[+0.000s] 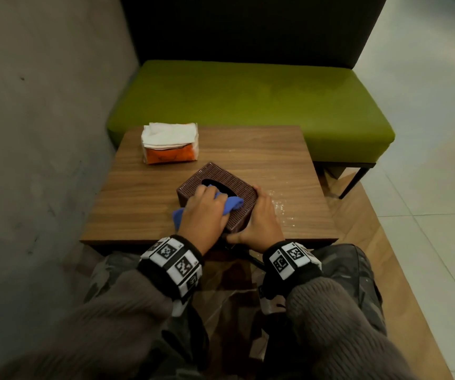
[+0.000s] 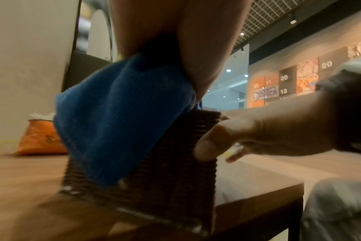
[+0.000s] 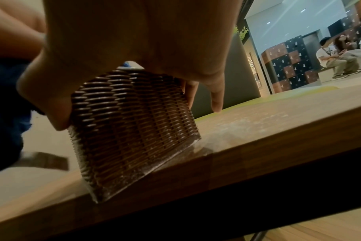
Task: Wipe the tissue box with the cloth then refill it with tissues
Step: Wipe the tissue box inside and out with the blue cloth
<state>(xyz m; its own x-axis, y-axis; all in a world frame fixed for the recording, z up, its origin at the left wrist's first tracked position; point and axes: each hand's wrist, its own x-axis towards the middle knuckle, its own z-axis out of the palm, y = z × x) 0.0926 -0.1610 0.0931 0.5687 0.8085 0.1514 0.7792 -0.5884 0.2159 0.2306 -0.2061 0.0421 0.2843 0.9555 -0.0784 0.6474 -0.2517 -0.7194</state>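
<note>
Head view: your left hand grips the cloth, wiping the box top; right hand clasps its side. Next, finish the sides, then fetch the tissues.

One dark brown woven-pattern tissue box with an oval opening. One blue cloth. One orange-and-white pack of white tissues. One square wooden table. One green cushioned bench. Two hands: left and right. Two wrist bands printed with black-and-white square codes, one on each wrist.
</note>
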